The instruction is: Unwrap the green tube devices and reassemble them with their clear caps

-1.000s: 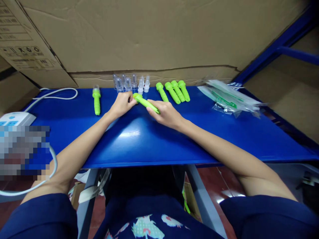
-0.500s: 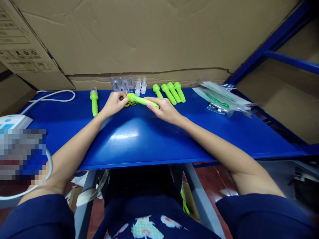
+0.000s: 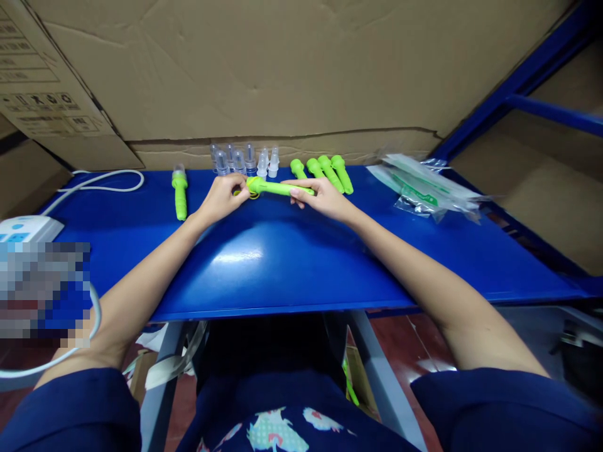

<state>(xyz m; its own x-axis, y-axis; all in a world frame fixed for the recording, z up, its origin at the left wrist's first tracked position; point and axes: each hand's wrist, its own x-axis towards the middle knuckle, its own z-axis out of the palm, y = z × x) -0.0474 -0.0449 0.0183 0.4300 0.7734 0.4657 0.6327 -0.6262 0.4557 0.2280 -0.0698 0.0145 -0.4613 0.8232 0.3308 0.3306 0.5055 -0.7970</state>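
Note:
A lime-green torch-shaped handle lies level in the air between my two hands, its wide head to the left. My right hand grips its narrow end between thumb and fingers. At the head, my left hand is pinched closed against the rim, where a bit of yellow shows; the fingertips hide just what they hold. Yellow rings lie on the table under the head, partly covered. Behind the hands stand several clear plastic caps and whitish translucent cone-shaped pieces.
Several more green handles lie at the back right of the blue table. One handle with a clear cap lies on the left. Plastic bags rest farther right. A white power strip and cable are at left.
The green handle has turned closer to level, and both hands have shifted slightly right with it. My right hand's fingers have changed their hold on the narrow end.

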